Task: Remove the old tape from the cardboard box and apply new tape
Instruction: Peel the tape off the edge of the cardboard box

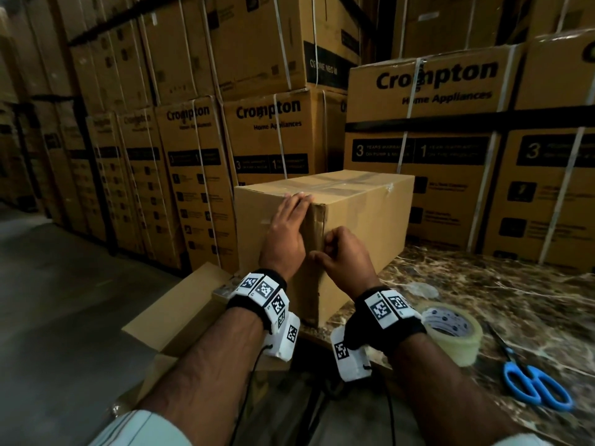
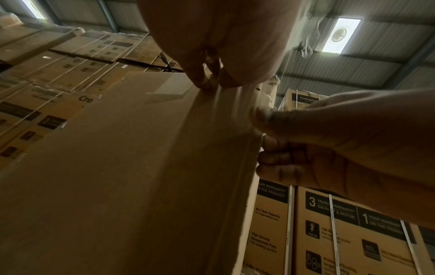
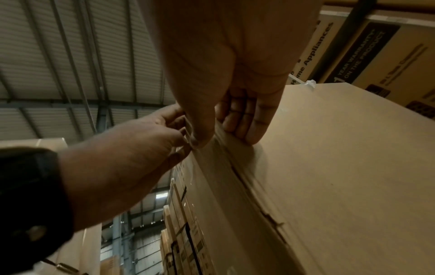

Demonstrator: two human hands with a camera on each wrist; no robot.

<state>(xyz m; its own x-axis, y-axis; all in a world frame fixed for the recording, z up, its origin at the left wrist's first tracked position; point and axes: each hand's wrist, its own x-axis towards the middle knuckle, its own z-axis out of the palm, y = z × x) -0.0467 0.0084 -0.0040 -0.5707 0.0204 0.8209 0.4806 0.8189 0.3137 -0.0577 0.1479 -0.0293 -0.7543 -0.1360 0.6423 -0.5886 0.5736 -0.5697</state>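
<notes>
A: Start at the left. What's there?

B: Stacked printed cartons (image 1: 196, 175) against the back, and lower down an open carton (image 1: 180, 310) on the floor, beside the left forearm.

A: And the left hand?

B: The left hand (image 1: 285, 233) lies flat on the box (image 1: 363, 220), fingers straight and together, tips reaching the top edge near the vertical corner. It presses the cardboard and grips nothing. The left wrist view shows those fingertips on the box's edge.

A: Where is the box?

B: It stands on a marbled table (image 1: 483, 291), one corner turned toward the person, cartons behind it. Clear old tape (image 1: 338, 185) runs along its top, and more tape (image 1: 317, 233) runs down the near corner.

A: The right hand?

B: The right hand (image 1: 346, 255) is curled at that corner, just right of the left hand. In the right wrist view the thumb (image 3: 197, 134) and fingers are closed on the corner tape, pinching its edge.

A: Is the tape lifted?

B: I can't tell how far; it is clear and the views are dim.

A: Further right?

B: A tape roll (image 1: 454, 333) stands on the table near the right wrist, and blue scissors (image 1: 531, 381) lie beyond it, apart from the roll.
</notes>
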